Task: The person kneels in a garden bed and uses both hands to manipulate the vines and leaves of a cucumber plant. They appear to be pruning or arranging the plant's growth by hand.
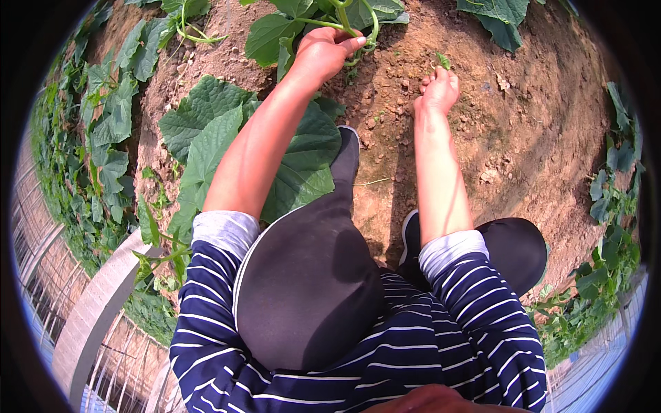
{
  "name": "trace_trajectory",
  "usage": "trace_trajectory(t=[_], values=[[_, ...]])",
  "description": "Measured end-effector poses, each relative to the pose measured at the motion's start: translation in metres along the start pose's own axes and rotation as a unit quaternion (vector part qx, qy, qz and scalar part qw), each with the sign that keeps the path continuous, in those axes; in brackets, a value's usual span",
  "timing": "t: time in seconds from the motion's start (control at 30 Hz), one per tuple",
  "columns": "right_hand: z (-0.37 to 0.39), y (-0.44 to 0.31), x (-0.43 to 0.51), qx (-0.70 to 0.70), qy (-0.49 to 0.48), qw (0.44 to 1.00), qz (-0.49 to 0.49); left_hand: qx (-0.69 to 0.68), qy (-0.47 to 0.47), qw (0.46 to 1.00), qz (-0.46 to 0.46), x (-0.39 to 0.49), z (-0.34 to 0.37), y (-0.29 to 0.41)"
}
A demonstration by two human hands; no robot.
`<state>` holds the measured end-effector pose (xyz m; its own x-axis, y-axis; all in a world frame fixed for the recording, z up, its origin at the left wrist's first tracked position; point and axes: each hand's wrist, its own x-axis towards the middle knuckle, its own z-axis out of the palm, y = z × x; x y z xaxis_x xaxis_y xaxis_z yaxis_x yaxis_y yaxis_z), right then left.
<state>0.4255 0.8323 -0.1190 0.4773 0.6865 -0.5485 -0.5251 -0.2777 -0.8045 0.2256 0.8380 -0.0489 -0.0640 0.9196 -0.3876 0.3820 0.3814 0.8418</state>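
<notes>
At the top of the head view, my left hand [330,51] is closed around a green vine stem [343,18] of a leafy plant. A curled tendril [373,31] loops beside its fingertips. To the right, over bare soil, my right hand [439,89] pinches a small green plant piece [443,60] between thumb and finger. Broad green leaves [310,155] spread below my left forearm, beside my knee and shoe.
Brown, crumbly soil [516,118] lies between the plant rows. Dense vines [108,134] run along the left, with more vines [609,258] at the right. A curved pale beam [98,310] stands at lower left. A dry leaf [502,82] lies on the soil.
</notes>
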Motion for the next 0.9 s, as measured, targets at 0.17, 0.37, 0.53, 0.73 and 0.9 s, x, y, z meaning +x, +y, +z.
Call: trace_trajectory(t=[0.17, 0.37, 0.53, 0.73, 0.9], values=[[0.082, -0.080, -0.100, 0.034, -0.351, 0.916, -0.194, -0.146, -0.013, 0.985, 0.087, 0.010, 0.007, -0.024], [0.087, -0.083, -0.111, -0.073, -0.483, 0.854, -0.178, -0.070, -0.048, 0.994, 0.062, 0.006, -0.006, -0.017], [0.048, -0.037, -0.043, -0.421, -0.369, 0.758, -0.335, -0.139, -0.070, 0.988, -0.015, 0.004, -0.004, 0.003], [0.047, -0.032, -0.047, -0.147, -0.275, 0.940, -0.141, -0.057, -0.056, 0.997, -0.023, -0.003, -0.014, 0.011], [0.021, -0.029, -0.020, -0.351, -0.299, 0.884, 0.083, 0.144, -0.051, 0.988, -0.031, -0.006, -0.027, 0.024]])
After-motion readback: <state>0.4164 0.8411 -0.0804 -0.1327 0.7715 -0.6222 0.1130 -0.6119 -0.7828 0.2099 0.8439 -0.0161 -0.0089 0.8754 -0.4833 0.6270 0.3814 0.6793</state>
